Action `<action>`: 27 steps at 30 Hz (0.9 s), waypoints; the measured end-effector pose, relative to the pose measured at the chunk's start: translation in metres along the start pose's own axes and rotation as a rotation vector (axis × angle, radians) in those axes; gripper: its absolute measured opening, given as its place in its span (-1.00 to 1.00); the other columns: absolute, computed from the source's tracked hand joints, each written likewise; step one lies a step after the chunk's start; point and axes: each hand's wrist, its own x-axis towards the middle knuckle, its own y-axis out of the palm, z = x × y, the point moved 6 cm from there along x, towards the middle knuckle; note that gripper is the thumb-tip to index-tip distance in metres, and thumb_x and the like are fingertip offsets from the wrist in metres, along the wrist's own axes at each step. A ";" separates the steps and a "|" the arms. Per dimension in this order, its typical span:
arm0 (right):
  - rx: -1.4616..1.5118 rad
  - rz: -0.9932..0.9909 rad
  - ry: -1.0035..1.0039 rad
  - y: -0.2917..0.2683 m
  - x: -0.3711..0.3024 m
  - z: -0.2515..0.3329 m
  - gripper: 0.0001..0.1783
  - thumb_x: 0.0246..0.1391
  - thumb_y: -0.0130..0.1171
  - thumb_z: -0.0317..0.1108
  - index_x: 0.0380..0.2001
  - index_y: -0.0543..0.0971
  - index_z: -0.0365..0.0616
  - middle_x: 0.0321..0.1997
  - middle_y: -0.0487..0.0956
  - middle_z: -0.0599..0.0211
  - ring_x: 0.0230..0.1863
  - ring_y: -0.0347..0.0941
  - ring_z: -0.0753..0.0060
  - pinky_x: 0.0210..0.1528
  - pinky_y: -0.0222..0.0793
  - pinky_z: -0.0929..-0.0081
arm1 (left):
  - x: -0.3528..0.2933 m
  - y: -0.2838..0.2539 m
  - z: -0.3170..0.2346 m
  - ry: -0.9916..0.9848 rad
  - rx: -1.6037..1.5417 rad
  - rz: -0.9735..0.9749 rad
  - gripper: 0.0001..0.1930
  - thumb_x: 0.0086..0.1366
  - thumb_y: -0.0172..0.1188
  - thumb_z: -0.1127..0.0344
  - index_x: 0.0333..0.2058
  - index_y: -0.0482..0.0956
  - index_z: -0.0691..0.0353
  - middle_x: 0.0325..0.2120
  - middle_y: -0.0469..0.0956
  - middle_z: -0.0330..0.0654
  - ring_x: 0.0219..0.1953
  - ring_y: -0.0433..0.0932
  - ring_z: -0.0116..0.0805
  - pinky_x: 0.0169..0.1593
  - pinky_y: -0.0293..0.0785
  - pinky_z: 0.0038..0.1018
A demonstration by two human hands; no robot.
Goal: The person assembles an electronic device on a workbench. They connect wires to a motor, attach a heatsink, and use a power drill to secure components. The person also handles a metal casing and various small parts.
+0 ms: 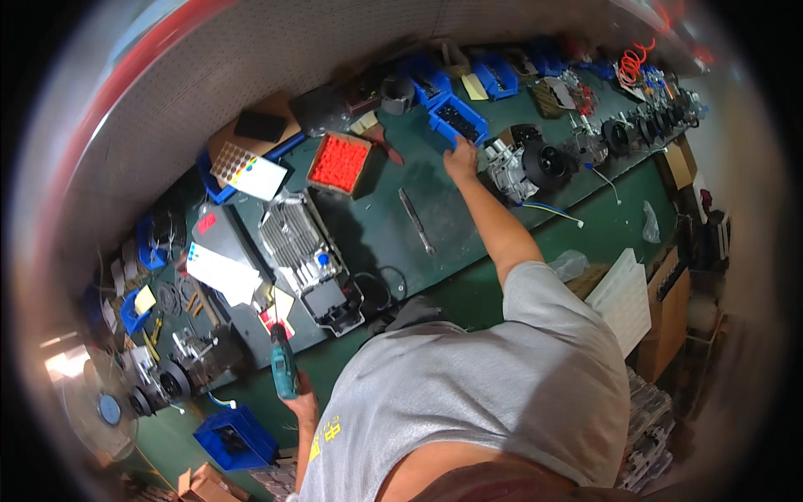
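My left hand [304, 405], low at the left of my body, is closed around the grip of a teal power screwdriver [285, 375]. Its dark bit end points away from me, toward the bench edge. My right hand [462, 161] reaches far across the bench to the near lip of a blue bin [446, 125] with small dark parts in it. The fingers there are drawn together; what they hold, if anything, is too small to make out. Right of that hand lies a silver metal assembly with a round black fan housing [548, 162]. A finned metal casting [303, 243] lies between my arms.
A wrench-like metal tool [416, 222] lies on the green bench top [381, 201]. Behind it stands a box of red caps [340, 163]. More fan assemblies [619, 135] line the right. A grey cover [237, 243] lies left; a blue bin [237, 438] sits below the bench.
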 end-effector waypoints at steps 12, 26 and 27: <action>0.415 -0.145 -0.370 0.012 -0.079 0.014 -0.64 -0.05 0.19 -0.59 -0.10 0.58 -0.19 0.03 0.59 0.06 0.10 0.46 -0.09 0.19 0.35 0.15 | 0.013 0.007 -0.007 0.010 0.089 -0.278 -0.62 0.38 0.27 0.27 0.07 0.57 0.37 -0.01 0.63 -0.02 -0.02 0.58 -0.13 0.07 0.46 -0.25; 0.199 -0.129 0.018 -0.123 -0.272 -0.202 -0.82 0.09 0.23 -0.42 -0.23 0.67 -0.21 -0.24 0.68 0.05 -0.19 0.64 -0.01 -0.11 0.56 0.23 | 0.060 0.078 -0.075 0.227 -0.041 0.104 -0.75 0.32 0.28 0.31 -0.09 0.59 0.31 -0.22 0.61 -0.16 -0.21 0.54 -0.23 -0.03 0.47 -0.26; 0.171 -0.158 0.044 -0.134 -0.272 -0.220 -0.82 0.10 0.24 -0.42 -0.22 0.67 -0.23 -0.25 0.69 0.05 -0.21 0.66 0.06 -0.13 0.56 0.28 | 0.056 0.082 -0.084 0.211 -0.028 0.146 -0.76 0.32 0.28 0.30 -0.11 0.60 0.30 -0.23 0.61 -0.16 -0.22 0.54 -0.23 -0.05 0.47 -0.25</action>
